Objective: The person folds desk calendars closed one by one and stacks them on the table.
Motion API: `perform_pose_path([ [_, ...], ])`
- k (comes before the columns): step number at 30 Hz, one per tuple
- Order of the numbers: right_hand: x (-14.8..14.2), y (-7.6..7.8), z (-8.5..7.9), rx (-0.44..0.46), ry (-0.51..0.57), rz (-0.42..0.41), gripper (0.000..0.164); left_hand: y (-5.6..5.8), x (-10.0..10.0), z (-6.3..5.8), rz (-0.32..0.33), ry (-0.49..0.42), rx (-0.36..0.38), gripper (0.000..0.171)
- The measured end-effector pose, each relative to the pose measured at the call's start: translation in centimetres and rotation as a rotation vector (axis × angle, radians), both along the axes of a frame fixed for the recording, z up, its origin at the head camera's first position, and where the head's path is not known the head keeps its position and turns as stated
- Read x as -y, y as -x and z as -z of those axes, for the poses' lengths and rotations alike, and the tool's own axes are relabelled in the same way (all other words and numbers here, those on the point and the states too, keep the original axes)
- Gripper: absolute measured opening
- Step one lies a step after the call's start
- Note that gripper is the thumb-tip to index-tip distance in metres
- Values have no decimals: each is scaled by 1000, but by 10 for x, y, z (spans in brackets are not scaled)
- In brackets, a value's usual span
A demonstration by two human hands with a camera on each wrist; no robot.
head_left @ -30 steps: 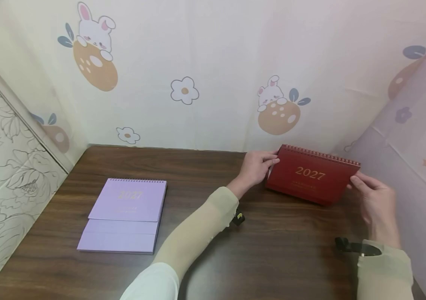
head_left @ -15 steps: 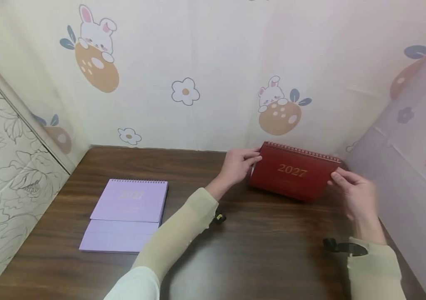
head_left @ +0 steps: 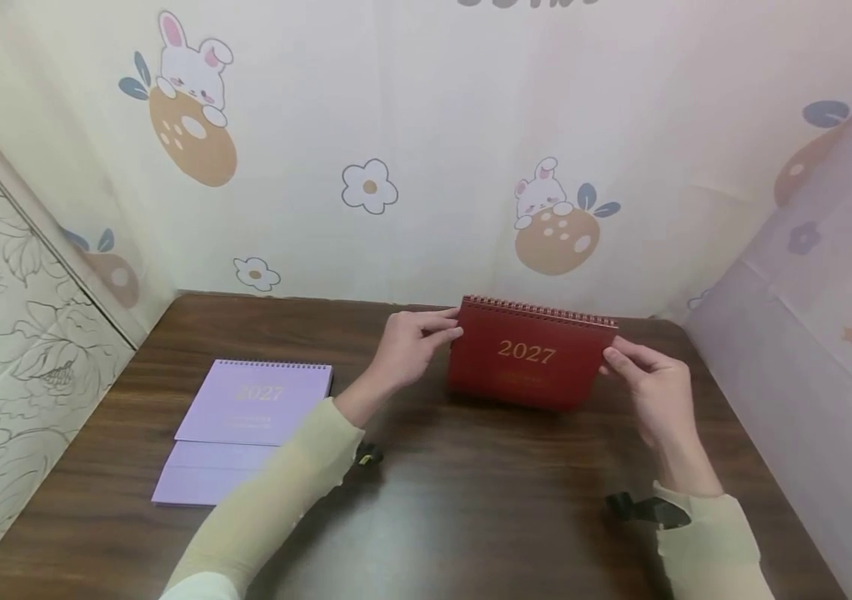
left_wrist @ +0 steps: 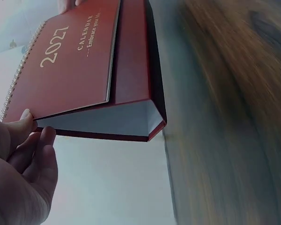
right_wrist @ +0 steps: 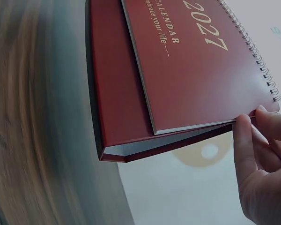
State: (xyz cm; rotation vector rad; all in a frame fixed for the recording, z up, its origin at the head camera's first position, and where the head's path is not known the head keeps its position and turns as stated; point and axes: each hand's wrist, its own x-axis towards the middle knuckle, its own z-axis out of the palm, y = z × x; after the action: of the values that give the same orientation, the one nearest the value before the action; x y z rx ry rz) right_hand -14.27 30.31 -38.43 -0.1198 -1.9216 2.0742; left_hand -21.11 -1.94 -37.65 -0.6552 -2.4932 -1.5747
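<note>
Both hands hold a red 2027 desk calendar [head_left: 523, 358] upright near the back of the table. My left hand [head_left: 407, 350] pinches its left side edge close below the spiral binding, thumb in front. On the opposite side edge my right hand [head_left: 659, 387] pinches it near the top. In the left wrist view the calendar [left_wrist: 79, 61] shows its hollow folded stand, open at the side, with gold lettering on the cover. The right wrist view has the same calendar [right_wrist: 187, 70], its base close over the wood.
A lilac 2027 desk calendar [head_left: 253, 408] lies on the left of the dark wooden table [head_left: 471, 517], partly covered by the left sleeve [head_left: 276, 492]. Behind stands a patterned cloth backdrop [head_left: 441, 150], and another cloth [head_left: 831, 292] hangs along the right.
Both hands have carried the red calendar leftward along the back of the table. The left sleeve now overlaps the lilac calendar, which has stayed in place.
</note>
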Motion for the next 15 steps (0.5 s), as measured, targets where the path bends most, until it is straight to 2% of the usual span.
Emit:
perform_pose_path([
  [6,18,-6,0,8,-18,-49,21,-11,23,-3,-16,26,-24,19],
  [11,32,-10,1,20,-40,-63,24,-21,38,1,-39,13,-9,19],
  [15,43,-14,0,50,-142,-67,32,-28,49,5,-74,-13,-6,17],
])
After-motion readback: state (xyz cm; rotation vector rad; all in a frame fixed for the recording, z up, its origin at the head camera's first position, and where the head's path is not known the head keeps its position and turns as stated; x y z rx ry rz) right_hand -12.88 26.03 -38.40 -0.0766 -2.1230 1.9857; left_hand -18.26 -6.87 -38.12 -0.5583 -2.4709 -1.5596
